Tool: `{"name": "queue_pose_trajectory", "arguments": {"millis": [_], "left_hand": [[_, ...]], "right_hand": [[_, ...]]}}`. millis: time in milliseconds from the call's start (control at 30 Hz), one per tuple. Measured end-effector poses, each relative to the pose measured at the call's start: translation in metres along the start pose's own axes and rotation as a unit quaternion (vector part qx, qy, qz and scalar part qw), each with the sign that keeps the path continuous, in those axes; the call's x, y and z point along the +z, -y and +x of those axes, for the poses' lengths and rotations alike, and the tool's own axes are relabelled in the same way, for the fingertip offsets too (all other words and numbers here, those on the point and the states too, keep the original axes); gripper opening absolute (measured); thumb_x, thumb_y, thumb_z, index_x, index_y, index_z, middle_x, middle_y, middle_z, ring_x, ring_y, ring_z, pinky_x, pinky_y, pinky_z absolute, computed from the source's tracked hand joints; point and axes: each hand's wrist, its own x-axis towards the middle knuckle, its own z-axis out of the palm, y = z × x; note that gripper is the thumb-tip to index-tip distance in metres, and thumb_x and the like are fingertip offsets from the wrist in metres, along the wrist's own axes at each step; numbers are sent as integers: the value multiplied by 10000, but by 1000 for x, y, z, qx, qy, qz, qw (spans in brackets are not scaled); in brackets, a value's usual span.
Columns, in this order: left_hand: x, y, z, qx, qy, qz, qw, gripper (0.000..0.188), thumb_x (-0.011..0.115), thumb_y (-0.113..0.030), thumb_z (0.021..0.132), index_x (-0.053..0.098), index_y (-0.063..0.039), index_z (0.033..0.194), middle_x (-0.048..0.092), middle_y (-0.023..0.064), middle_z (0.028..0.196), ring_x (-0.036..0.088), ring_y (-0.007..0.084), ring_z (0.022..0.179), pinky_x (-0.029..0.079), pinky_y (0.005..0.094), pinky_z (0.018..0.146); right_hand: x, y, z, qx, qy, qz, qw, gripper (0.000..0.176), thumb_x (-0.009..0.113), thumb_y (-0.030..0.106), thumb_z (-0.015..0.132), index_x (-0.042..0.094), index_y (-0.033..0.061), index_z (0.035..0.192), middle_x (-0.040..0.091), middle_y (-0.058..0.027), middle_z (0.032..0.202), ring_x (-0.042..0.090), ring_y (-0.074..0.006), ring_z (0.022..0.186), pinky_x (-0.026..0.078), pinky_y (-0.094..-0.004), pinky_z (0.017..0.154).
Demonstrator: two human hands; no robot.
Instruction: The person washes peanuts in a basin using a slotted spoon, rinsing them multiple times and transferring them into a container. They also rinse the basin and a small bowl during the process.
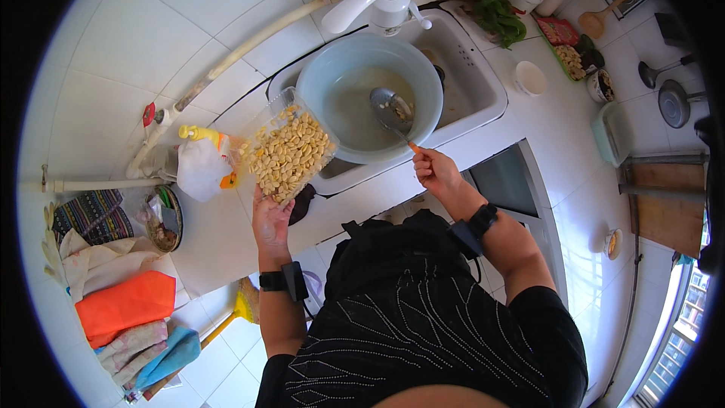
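Observation:
My left hand (pixel 273 220) holds a clear plastic tray (pixel 281 101) by its near end. Pale pumpkin seeds (pixel 289 153) fill much of it, and its far corner overlaps the rim of a light blue basin (pixel 317 82). In my right hand (pixel 436 170) is the orange handle of a metal spoon (pixel 380 103). The spoon's bowl is inside the basin, low over the cloudy water (pixel 348 107), with a few seeds in it. The basin sits in a white sink (pixel 476 76), under a white faucet (pixel 362 5).
Green peppers (pixel 498 17) lie behind the sink's right end, near a white bowl (pixel 530 79). A yellow-topped pump bottle (pixel 198 133) and a wicker basket (pixel 170 221) stand on the left counter. Cloths (pixel 127 300) hang at the lower left, beside a broom (pixel 244 303). A pale green container (pixel 612 136) is at right.

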Motion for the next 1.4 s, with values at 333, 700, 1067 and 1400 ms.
{"name": "queue_pose_trajectory", "arguments": {"millis": [333,700,1067,1400], "left_hand": [[-15,5,-4,-6,4,-7,1000,688,483,-67,771,303,-94,1434,512,120,1303,589,252,1061,527,357,780],[-25,6,-19,16,25,-13,999,674,497,-84,798,304,-119,1442,516,92,1301,566,239,1085,508,345,806],[-25,2,-17,15,15,-21,1000,582,439,-49,820,375,-104,1396,548,75,1248,590,189,1012,502,335,769],[-44,10,-7,7,-32,-16,999,620,420,-29,769,401,-127,1381,562,61,1211,591,183,978,494,337,773]], "right_hand": [[3,6,31,-153,-19,-256,954,201,526,142,933,548,53,1112,451,16,671,365,-39,502,259,-180,408],[10,10,-9,-219,-11,-397,891,438,570,195,923,480,75,1334,479,11,664,383,-49,481,279,-198,399],[1,-10,-52,-240,23,-472,848,412,559,217,935,507,68,1316,450,32,633,352,-34,462,271,-193,408],[-9,-29,-61,-191,-2,-502,844,420,558,182,940,486,62,1337,454,39,649,348,-18,486,265,-174,420]]}}
